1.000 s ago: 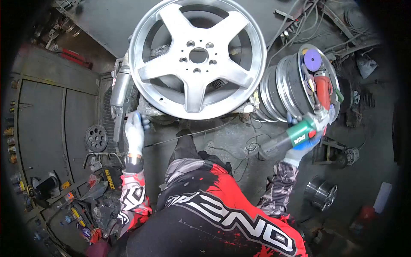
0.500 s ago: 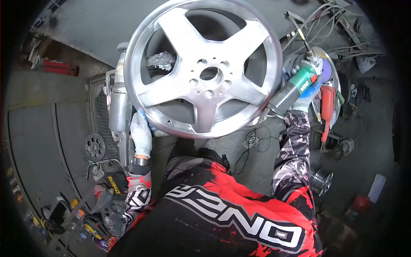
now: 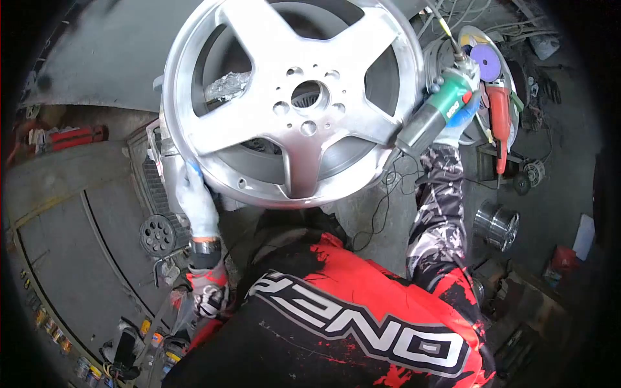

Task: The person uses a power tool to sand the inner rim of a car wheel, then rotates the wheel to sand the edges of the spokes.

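A silver five-spoke wheel rim (image 3: 304,52) lies face up at the top centre, with a grey, duller patch on its lower spoke. My left hand (image 3: 196,202), in a white and blue glove, grips the lower left edge of the rim, its fingertips partly hidden. On the right, my gloved right hand (image 3: 458,124) is wrapped round a green and black power tool (image 3: 441,107), which sits beside the rim's right edge. A purple round pad (image 3: 485,63) shows just past the tool's head.
A red power tool (image 3: 500,123) hangs at the right by a disc-shaped surface. Cables run at the upper right and on the floor. Another rim (image 3: 497,225) lies lower right. A black round plate (image 3: 158,235) and assorted tools are at the left.
The view has shifted, so the rim appears further left and larger. The green tool and my right hand sit slightly left and higher in view. Both hands keep their holds.
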Action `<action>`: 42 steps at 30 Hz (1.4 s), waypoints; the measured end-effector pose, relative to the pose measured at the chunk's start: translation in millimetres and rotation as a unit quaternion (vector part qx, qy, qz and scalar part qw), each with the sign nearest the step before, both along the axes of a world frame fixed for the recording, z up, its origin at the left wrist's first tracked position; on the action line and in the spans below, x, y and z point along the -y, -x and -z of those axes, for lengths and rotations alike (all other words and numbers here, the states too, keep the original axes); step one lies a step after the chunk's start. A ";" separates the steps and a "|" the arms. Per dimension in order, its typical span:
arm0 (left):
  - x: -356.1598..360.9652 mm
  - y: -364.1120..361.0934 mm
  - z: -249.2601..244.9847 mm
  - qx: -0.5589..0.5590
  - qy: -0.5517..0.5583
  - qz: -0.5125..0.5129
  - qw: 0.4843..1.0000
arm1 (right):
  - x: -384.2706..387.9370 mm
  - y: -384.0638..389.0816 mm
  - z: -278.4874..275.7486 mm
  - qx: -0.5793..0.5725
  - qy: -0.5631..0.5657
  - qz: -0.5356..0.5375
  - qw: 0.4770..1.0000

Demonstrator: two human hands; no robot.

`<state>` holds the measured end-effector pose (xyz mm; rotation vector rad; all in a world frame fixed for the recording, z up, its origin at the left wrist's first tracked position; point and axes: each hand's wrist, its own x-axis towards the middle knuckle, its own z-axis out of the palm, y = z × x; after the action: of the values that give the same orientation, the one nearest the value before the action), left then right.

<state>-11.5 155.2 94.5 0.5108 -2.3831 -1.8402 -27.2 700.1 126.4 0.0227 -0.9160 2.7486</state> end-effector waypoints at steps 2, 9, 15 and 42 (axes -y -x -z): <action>2.3 33.7 1.8 -0.100 0.071 0.036 0.992 | -3.0 -19.8 11.8 0.001 -0.003 0.026 1.000; -32.5 150.4 -42.1 -0.168 0.273 0.086 0.943 | 29.4 -109.5 64.7 0.118 0.037 0.175 0.977; -80.8 140.7 -46.6 -0.195 0.256 -0.015 0.947 | 13.4 -168.3 99.9 0.130 0.085 0.164 0.974; -407.8 -171.4 111.0 0.184 -0.325 0.518 0.769 | 29.8 -311.6 141.3 0.275 -0.274 0.153 0.909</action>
<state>159.9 563.0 -16.5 -0.7077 -2.3456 -3.3293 284.4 670.3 -14.8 -0.7580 -1.6455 2.1433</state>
